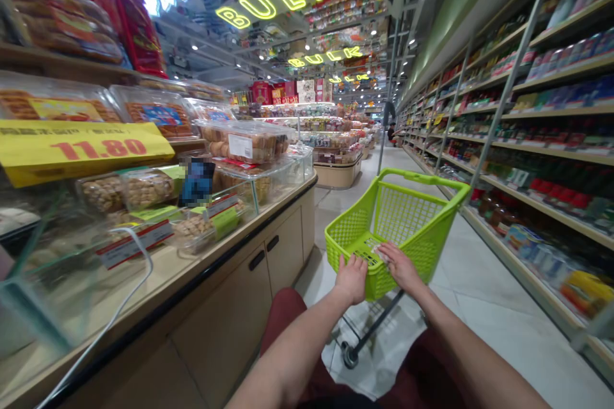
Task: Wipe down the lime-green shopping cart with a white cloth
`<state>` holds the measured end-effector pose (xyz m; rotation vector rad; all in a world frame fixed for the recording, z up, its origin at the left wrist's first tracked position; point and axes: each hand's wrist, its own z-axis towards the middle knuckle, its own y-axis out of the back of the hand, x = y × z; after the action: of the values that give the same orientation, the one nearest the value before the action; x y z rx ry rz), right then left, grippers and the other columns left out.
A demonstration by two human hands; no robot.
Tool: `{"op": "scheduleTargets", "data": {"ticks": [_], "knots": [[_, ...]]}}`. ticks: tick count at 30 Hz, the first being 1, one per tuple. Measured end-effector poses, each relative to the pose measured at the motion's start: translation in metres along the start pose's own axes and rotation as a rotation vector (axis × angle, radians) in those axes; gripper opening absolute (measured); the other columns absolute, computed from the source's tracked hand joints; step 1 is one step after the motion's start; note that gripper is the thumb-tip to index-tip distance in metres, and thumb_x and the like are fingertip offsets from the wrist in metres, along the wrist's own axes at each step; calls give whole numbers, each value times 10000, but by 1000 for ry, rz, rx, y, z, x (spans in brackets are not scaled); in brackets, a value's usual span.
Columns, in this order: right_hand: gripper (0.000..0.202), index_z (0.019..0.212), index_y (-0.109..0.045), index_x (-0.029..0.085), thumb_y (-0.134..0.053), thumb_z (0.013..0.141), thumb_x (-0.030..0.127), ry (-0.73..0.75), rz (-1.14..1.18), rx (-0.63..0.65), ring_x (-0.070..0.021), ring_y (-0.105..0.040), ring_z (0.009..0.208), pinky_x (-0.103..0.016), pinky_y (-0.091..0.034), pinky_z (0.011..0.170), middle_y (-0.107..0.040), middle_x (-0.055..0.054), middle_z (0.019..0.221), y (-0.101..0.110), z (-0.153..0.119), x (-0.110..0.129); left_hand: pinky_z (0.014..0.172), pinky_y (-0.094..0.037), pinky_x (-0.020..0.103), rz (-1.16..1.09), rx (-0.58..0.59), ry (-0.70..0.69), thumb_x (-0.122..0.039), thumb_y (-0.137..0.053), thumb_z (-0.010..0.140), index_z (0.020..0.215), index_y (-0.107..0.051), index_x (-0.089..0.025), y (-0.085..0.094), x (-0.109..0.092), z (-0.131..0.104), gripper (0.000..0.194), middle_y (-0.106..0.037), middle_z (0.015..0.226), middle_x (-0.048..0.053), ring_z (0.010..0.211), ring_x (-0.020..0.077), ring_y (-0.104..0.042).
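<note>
A bright green plastic shopping cart (412, 210) stands in front of me on a grey wheeled frame, its basket holding nothing that I can make out. My left hand (352, 279) rests on the near rim of the basket, fingers bent over the edge. Beside it, my right hand (399, 266) lies over the same rim farther right, with something small and whitish under its fingers. My right hand's fingers look closed on this item, which is too small to name. The two hands are apart.
At the left, a glass-edged counter (283, 204) holds packaged baked goods (244, 143), a yellow price sign (86, 148) and a white cable (144, 262). Stocked shelves (551, 114) line the right side. A distant person (391, 134) is in the aisle. Another display (336, 173) stands ahead.
</note>
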<state>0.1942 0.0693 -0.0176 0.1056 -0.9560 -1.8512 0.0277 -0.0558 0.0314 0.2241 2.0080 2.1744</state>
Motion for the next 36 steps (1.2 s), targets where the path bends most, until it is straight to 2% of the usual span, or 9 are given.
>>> {"op": "scheduleTargets", "data": {"ticks": [3, 5, 10, 13, 18, 24, 28, 33, 36], "knots": [[431, 1028, -634, 157, -357, 712, 61, -30, -39, -20, -226, -453, 1168, -485, -366, 986, -591, -111, 1128, 10, -2, 8, 1058, -108, 518, -23, -14, -36, -268, -406, 731, 1333, -253, -172, -3, 2, 3, 628, -340, 1377, 89, 1302, 250, -202], [420, 1057, -619, 159, -351, 747, 68, -40, -69, -44, -225, -436, 1182, -493, -338, 1006, -572, -110, 1159, 11, -8, 20, 1060, -107, 518, -45, 11, 3, -262, -416, 720, 1345, -229, -145, -7, 6, 5, 664, -261, 1426, 90, 1325, 255, -141], [425, 1119, -580, 153, -332, 789, 51, -13, -140, -34, -210, -365, 1235, -465, -321, 1026, -535, -105, 1212, -6, -27, 59, 1067, -87, 517, -48, 34, 51, -208, -419, 696, 1372, -153, -119, -19, 16, 9, 732, -129, 1471, 71, 1343, 244, -74], [426, 1156, -554, 168, -327, 814, 54, 3, -194, -28, -206, -324, 1260, -466, -314, 1028, -531, -95, 1220, -14, -34, 70, 1063, -116, 514, -42, 53, 41, -212, -412, 704, 1376, -137, -115, -22, 19, 11, 732, -105, 1474, 71, 1346, 237, -55], [468, 1193, -523, 154, -285, 811, 24, -50, -278, -109, -204, -280, 1283, -458, -339, 1013, -501, -101, 1255, -9, -38, 59, 1064, -124, 500, -23, 56, 10, -201, -406, 715, 1371, -146, -122, -20, 30, 14, 710, -127, 1469, 87, 1344, 212, -96], [462, 1222, -498, 189, -295, 835, 41, 106, -325, -85, -193, -221, 1307, -461, -327, 1016, -490, -75, 1276, -23, -51, 62, 1060, -135, 503, -16, 76, 20, -180, -416, 697, 1374, -133, -106, -23, 34, 21, 737, -76, 1474, 90, 1348, 214, -67], [435, 1208, -513, 194, -296, 855, 62, 172, -385, -5, -199, -242, 1300, -446, -339, 1004, -475, -67, 1291, -35, -57, 61, 1051, -145, 524, -34, 73, 7, -177, -376, 739, 1374, -151, -130, -22, 36, 27, 675, -101, 1473, 72, 1346, 208, -87], [378, 1211, -510, 166, -327, 881, 128, 149, -445, 135, -222, -301, 1274, -451, -355, 988, -484, -92, 1278, -49, -79, 43, 1051, -138, 536, -41, 42, -33, -149, -348, 758, 1360, -213, -194, -19, 39, 33, 619, -211, 1452, 40, 1331, 191, -159], [355, 1178, -538, 164, -331, 890, 150, 141, -438, 183, -213, -337, 1256, -445, -369, 977, -510, -104, 1251, -55, -88, 39, 1052, -132, 540, -45, 29, -41, -142, -356, 751, 1354, -234, -198, -20, 36, 36, 618, -230, 1446, 42, 1327, 195, -175]]}}
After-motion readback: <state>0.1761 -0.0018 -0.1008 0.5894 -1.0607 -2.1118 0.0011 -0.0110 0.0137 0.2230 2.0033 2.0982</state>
